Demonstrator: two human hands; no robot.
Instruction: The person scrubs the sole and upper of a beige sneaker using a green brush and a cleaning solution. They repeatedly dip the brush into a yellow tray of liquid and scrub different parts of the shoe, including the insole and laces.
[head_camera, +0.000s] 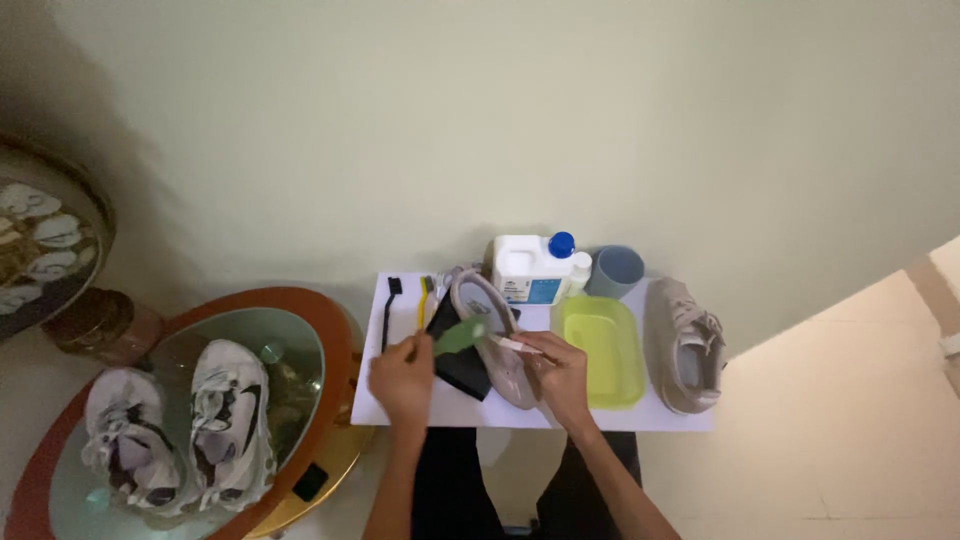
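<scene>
A beige shoe (492, 340), sole up at the tabletop's (600, 415) middle, was steadied by the closed left hand (402, 377) while a white-handled brush (512, 344) was gripped in the right hand (560, 375). The yellow-green basin (603, 350) just right could have been knocked by a slipped stroke.

The white surface (560, 415) carries two brushes (390, 310) at its left edge — a green tub (603, 350) and a shoe (685, 345) toward the right.
</scene>
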